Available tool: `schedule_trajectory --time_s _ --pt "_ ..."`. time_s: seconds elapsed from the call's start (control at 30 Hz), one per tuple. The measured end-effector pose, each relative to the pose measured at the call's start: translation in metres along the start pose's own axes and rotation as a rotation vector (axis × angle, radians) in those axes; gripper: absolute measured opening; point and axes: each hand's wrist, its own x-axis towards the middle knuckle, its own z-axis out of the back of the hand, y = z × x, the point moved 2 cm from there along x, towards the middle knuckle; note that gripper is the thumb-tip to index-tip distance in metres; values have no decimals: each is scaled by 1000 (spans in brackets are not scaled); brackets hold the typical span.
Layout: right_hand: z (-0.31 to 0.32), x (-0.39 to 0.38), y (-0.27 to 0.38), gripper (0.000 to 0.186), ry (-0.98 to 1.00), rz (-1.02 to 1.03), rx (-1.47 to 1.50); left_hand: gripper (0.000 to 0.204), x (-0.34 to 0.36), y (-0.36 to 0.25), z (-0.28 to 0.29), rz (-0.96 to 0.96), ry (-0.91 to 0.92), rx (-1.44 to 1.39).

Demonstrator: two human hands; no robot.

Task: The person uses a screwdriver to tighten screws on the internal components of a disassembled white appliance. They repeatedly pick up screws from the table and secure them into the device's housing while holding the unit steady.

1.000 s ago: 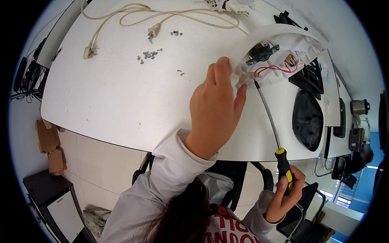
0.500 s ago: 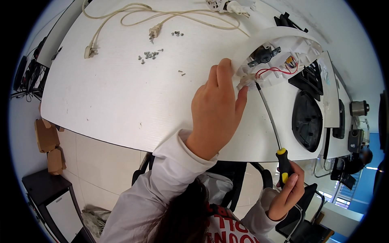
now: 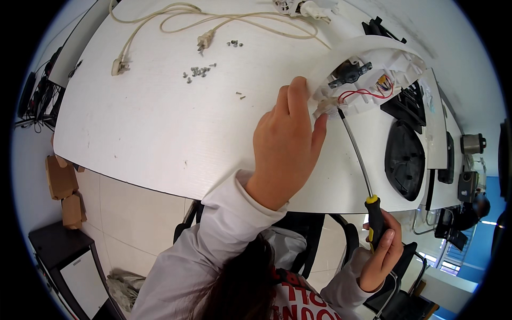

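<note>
My left hand (image 3: 282, 144) grips the near left edge of a white curved plastic housing (image 3: 368, 48), its thumb on the near side. Inside the housing show a black bracket-like part (image 3: 349, 73), red wires (image 3: 368, 94) and a small yellow part with wires (image 3: 384, 82). My right hand (image 3: 385, 250) is closed round the black and yellow handle of a long screwdriver (image 3: 356, 146). The screwdriver's tip meets the housing beside my left thumb, near the end of the red wires. What exactly the tip sits in is too small to make out.
Several loose screws (image 3: 200, 71) lie in small groups on the white table (image 3: 133, 133). A beige power cord (image 3: 240, 17) runs along its far side. To the right are a black oval shell (image 3: 405, 160) and an open black tool case (image 3: 408, 106). Chairs stand below the table's near edge.
My right hand and the screwdriver handle have shifted slightly to the right and nearer me, the handle turned a little. My left hand and the housing keep nearly the same place.
</note>
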Motion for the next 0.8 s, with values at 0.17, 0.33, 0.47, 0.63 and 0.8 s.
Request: schedule_trajectory --time_s 0.17,0.33,0.47,0.63,0.8 --pt "-11 4 12 34 -65 166 132 54 0 -1 -1 7 17 -11" --pt "-1 -1 3 32 -42 43 75 54 0 1 0 -7 -10 -10" --pt "1 2 -1 28 15 -105 71 53 0 0 0 -4 11 -22" --pt "-5 4 -2 49 104 84 155 54 0 0 0 -16 -3 -7" --pt "-5 4 -4 50 45 100 65 55 0 0 0 -6 8 -14"
